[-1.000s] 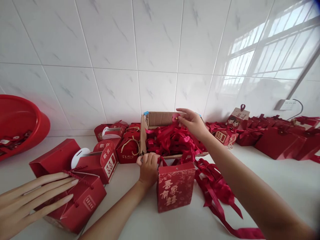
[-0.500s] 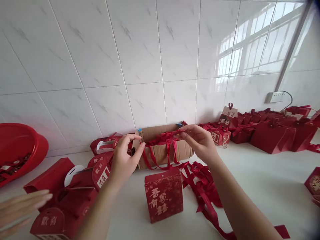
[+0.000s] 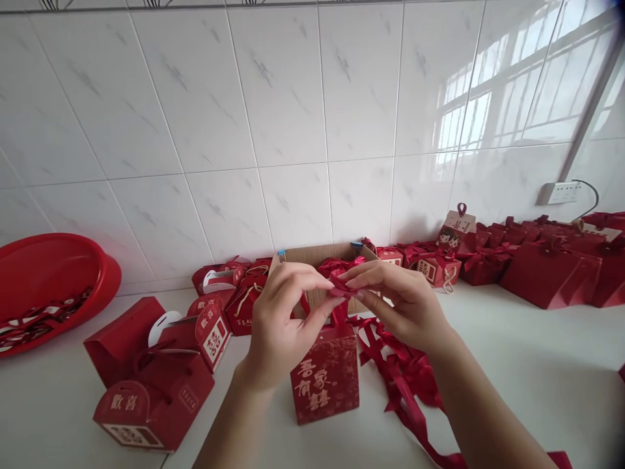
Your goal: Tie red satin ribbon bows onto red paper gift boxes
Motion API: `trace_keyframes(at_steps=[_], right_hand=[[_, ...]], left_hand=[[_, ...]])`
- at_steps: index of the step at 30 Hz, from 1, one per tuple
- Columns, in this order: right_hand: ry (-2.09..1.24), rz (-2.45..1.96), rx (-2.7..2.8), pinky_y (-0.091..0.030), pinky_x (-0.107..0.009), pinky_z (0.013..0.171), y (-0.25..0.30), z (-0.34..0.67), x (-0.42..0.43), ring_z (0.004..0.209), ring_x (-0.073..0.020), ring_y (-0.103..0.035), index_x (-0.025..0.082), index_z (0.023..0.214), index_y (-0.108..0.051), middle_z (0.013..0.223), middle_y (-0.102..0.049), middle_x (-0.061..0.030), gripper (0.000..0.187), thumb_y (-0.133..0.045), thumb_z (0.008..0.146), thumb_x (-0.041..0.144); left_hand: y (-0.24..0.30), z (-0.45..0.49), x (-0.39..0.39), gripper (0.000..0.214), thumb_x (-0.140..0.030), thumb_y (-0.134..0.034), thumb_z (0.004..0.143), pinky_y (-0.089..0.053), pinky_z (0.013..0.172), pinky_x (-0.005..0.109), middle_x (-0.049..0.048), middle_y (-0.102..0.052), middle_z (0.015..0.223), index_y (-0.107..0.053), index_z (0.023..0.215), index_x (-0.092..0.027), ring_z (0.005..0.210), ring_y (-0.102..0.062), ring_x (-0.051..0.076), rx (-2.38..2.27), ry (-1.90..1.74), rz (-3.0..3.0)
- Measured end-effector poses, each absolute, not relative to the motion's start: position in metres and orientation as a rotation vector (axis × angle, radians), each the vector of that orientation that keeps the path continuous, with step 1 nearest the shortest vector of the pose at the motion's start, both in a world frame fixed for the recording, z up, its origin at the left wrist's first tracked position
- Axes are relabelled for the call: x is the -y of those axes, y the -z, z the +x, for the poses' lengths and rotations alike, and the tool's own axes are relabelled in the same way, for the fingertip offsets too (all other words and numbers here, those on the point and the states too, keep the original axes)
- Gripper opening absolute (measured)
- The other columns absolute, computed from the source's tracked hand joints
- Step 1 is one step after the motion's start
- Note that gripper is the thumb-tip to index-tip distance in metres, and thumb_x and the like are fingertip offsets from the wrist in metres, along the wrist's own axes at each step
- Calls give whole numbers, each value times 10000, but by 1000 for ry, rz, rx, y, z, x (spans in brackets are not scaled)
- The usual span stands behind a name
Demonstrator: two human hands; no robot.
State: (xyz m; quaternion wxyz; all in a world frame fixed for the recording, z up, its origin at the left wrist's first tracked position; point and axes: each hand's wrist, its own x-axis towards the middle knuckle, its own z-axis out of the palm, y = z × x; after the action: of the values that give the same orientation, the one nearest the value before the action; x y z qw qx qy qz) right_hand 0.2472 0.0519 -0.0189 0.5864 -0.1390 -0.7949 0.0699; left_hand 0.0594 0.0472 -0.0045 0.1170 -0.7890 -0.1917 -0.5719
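Note:
Between both hands, a piece of red ribbon (image 3: pixel 344 285) is pinched at fingertip height. My left hand (image 3: pixel 283 319) closes thumb and fingers on its left end. My right hand (image 3: pixel 405 296) pinches the other end. Just below them a red gift box (image 3: pixel 326 378) with pale Chinese characters stands upright on the white counter. Behind the hands sits an open cardboard box (image 3: pixel 317 251) holding more red ribbon, partly covered by my hands. A loose heap of red ribbon (image 3: pixel 407 371) lies right of the gift box, trailing under my right forearm.
At the left are red handled gift boxes (image 3: pixel 156 397) and a red basin (image 3: pixel 105 277) with small wrapped items inside. Many red boxes (image 3: pixel 549 270) line the wall at the right. A power socket (image 3: pixel 561 193) is on the tiled wall (image 3: pixel 293 85).
My hands have come together from either side of the cardboard box, and both now hold the ribbon. Another person's hand at the lower left has left the view. The camera has shifted slightly.

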Motion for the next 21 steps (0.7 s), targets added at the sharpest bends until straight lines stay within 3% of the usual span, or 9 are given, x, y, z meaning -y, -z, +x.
trace_keyframes(at_steps=[8, 16, 21], right_hand=[[-167, -417, 1872, -558, -309, 732, 17, 250, -43, 859, -165, -666, 213, 872, -622, 897, -712, -40, 121, -599, 849, 96], [-40, -845, 1615, -515, -320, 613, 18, 275, -53, 697, -181, -642, 214, 832, -676, 772, -706, -30, 49, -632, 836, 234], [146, -1139, 1501, -478, -493, 876, 19, 287, -61, 1043, -299, -597, 213, 1047, -676, 1124, -651, -112, 255, -666, 793, 229]], left_hand=[[4, 60, -44, 143, -57, -686, 772, -548, 701, 304, 17, -673, 776, -643, 808, -188, 769, -636, 146, 459, 1597, -2390], [4, 47, -51, 203, -16, -627, 797, -565, 871, 353, 4, -737, 864, -674, 818, -213, 939, -677, 167, 474, 1565, -2506], [2, 41, -44, 240, -18, -582, 824, -570, 840, 302, -13, -745, 856, -686, 846, -233, 945, -679, 155, 480, 1405, -2601]])
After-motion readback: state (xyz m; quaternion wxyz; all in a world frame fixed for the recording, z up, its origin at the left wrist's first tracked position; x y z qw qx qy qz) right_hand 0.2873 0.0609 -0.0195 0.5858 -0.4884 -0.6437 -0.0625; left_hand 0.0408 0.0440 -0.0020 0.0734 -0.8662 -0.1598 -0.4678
